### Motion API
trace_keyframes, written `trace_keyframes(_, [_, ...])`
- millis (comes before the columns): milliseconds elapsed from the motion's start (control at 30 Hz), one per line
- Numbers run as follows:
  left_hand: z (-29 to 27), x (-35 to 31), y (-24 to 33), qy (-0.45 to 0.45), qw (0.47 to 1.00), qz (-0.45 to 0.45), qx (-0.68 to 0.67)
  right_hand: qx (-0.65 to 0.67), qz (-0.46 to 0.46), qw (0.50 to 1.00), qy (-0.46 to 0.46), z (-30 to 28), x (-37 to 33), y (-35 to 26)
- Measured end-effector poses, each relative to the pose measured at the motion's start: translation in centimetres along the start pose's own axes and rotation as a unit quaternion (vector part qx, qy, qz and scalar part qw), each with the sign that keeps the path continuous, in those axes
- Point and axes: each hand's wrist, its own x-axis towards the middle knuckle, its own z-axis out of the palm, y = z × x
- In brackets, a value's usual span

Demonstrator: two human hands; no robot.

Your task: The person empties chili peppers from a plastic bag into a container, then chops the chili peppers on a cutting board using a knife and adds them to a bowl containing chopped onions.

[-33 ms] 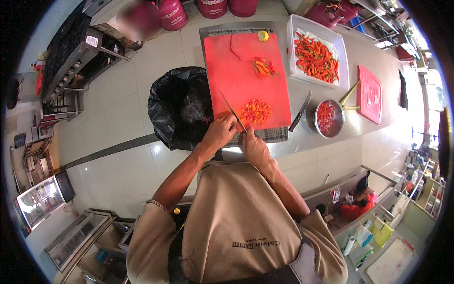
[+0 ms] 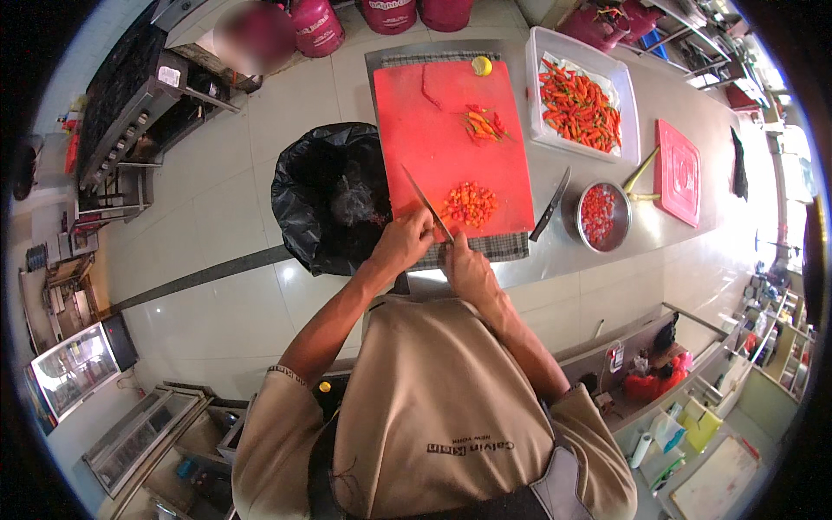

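My right hand [image 2: 471,267] is closed round the handle of a kitchen knife [image 2: 421,196], whose blade slants up and left over the red cutting board [image 2: 420,130]. My left hand [image 2: 404,243] is beside the blade at the board's near left edge, fingers curled together; whatever they hold, if anything, is hidden. Just right of the blade lies a heap of chopped red-orange chillies [image 2: 471,204]. Farther up the board are several whole chillies [image 2: 485,126], a thin dark red strip [image 2: 430,89] and a yellow cut citrus piece [image 2: 482,66].
A black-lined bin [image 2: 299,186] stands against the table's left side. Right of the board lie a second knife [image 2: 552,204], a metal bowl of chopped chillies [image 2: 617,243], a white tub of whole chillies [image 2: 536,117], pale green stalks [image 2: 642,172] and a red lid [image 2: 679,178]. Checked cloth [image 2: 507,250] sticks out under the board.
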Motion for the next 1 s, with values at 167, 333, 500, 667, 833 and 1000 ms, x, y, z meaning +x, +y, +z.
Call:
trace_keyframes(167, [-1.5,0.9,1.7,-0.055,0.997,-0.037,-0.033,-0.050,0.013,0.998,-0.040,-3.6,-1.2,-2.0])
trace_keyframes(333, [-1.2,1.1,1.4,-0.043,0.999,0.005,-0.017,0.019,-0.054,0.998,0.035,1.3,-0.1,0.9])
trace_keyframes(500, [-1.7,-1.0,0.2,0.071,0.997,-0.019,-0.022,-0.011,-0.059,0.997,0.050,-1.4,0.7,1.4])
trace_keyframes(667, [-5.8,-2.3,-2.6,0.354,0.897,-0.011,0.265,-0.042,-0.022,0.996,0.075,-3.1,1.1,1.5])
trace_keyframes(833, [-4.5,8.7,3.0,0.182,0.978,0.094,0.031,-0.050,-0.048,0.994,0.084,-2.9,0.6,1.6])
trace_keyframes(1000, [-0.5,18.7,1.4,0.035,0.948,0.255,0.187,-0.030,-0.067,0.995,0.059,-3.0,-0.2,0.7])
